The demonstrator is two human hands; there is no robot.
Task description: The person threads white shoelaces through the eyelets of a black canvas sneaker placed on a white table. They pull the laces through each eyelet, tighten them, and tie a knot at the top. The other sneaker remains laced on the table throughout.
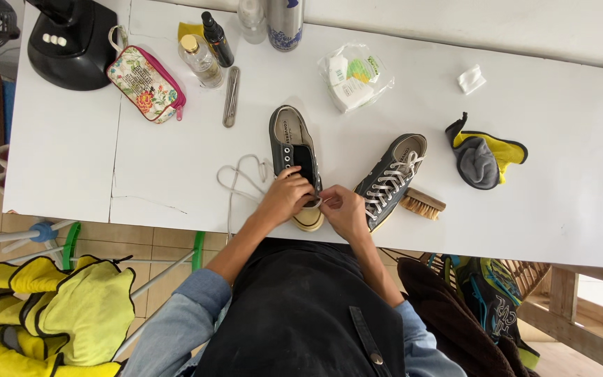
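A dark low-top sneaker (292, 143) lies on the white table (176, 167) with its toe toward me and its eyelets bare. My left hand (286, 195) grips its toe end, and a loose white shoelace (240, 180) trails off to the left of that hand. My right hand (343, 209) pinches the lace end beside the toe. A second dark sneaker (390, 179), fully laced in white, rests just right of my right hand.
A wooden brush (422, 204) sits by the laced shoe. A grey and yellow cloth (481, 158), a plastic packet (354, 75), a floral pouch (146, 82), bottles (202, 61) and a black fan base (71, 42) stand farther back. Yellow cloths (71, 314) lie at lower left.
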